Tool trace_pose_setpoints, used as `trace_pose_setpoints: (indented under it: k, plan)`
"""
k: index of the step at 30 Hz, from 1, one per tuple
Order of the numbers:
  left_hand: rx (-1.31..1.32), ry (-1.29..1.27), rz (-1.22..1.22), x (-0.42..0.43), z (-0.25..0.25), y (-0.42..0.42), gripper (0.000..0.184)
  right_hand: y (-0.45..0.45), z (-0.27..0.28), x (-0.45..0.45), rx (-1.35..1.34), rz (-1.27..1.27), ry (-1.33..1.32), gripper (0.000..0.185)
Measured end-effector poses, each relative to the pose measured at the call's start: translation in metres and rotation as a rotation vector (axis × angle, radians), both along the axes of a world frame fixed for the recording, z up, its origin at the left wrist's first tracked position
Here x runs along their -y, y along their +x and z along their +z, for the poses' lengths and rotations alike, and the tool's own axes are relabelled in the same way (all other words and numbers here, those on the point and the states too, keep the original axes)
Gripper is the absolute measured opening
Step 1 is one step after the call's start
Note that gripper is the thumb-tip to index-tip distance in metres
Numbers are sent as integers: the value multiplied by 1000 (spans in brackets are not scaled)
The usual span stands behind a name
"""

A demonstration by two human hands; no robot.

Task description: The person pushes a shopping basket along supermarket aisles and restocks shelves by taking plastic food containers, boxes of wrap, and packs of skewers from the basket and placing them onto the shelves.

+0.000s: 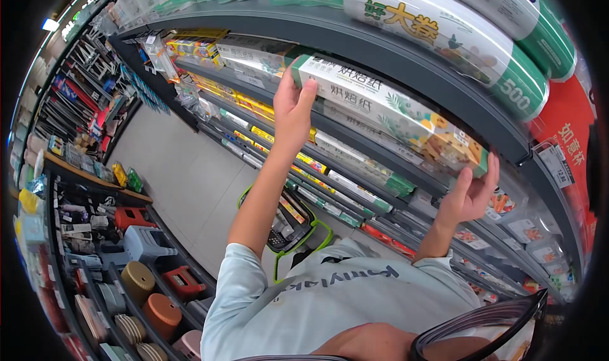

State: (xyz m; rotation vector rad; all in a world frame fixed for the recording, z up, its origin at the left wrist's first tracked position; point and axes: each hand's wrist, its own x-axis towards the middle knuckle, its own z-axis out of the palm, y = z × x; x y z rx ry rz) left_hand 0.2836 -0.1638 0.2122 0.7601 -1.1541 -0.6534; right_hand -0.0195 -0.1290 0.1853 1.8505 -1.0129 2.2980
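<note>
A long baking paper box (374, 98), white and green with a printed food picture, is at the front of a shelf, tilted down to the right. My left hand (294, 101) grips its left end, thumb on the near face. At the right end, my right hand (471, 193) has its thumb and fingers around the green end. Whether the box rests on the shelf or is lifted off it, I cannot tell. More white boxes (257, 59) lie on the same shelf to the left.
Large plastic-wrapped rolls (444, 40) line the shelf above. A price tag (555, 165) hangs at the right. On the floor stands a basket with a green rim (322, 239). Across the grey aisle floor (181, 155), another shelf holds stools (147, 242) and other goods.
</note>
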Motion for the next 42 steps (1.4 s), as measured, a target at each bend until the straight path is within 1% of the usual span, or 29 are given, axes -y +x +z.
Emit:
trace_pose_setpoints:
  k: [1,2,3,4,5,7,8,12,13,14,15,18,22,25,27,30,34,36,37,39,40,42]
  plan:
    - [19,12,4,8,-1,-4,46,-1,0,2,67,-12,130,38]
    - [20,8,-6,14,-5,-6,46,-4,-1,4,41,-58,217,35]
    - [56,15,56,19,-11,-8,48,-7,2,5,42,-70,216,35]
    - [94,22,119,24,-14,-11,49,-9,7,5,-119,-132,250,37]
    - [96,23,109,27,-17,-15,49,-9,12,4,-279,-192,285,38]
    - [27,-52,199,27,-21,-24,46,-10,14,5,-266,-180,300,36]
    - [46,-52,193,27,-23,-25,53,-12,13,6,-269,-159,290,36]
    - [99,-58,239,29,-30,-29,59,-11,10,8,-260,-128,278,37]
    - [86,-110,249,34,-37,-29,64,-11,9,9,-260,-122,279,37]
    - [74,-162,258,36,-42,-30,69,-10,9,10,-262,-148,263,38]
    - [75,-159,263,36,-42,-32,69,-10,8,11,-264,-176,247,38]
    - [165,-138,313,35,-41,-35,83,-13,5,15,-250,-182,262,38]
    - [207,-125,347,39,-45,-36,83,-16,2,15,-224,-157,275,38]
    - [233,-136,362,39,-46,-37,82,-18,1,14,-258,-166,268,38]
    - [261,-116,411,38,-46,-39,80,-19,1,14,-243,-132,280,38]
    - [292,-93,465,35,-44,-41,78,-19,2,14,-254,-154,298,38]
    - [343,-43,494,30,-27,-44,80,-21,12,12,-277,-194,332,35]
    - [379,-59,450,31,-16,-43,74,-24,24,12,-374,-256,379,31]
    - [379,-59,449,29,-10,-42,74,-25,30,13,-374,-256,380,31]
    - [557,-36,498,26,3,-42,66,-24,40,16,-413,-279,403,24]
    - [557,-35,498,26,7,-40,66,-26,43,19,-412,-279,403,24]
    - [622,-42,451,29,14,-38,57,-32,46,23,-406,-237,376,24]
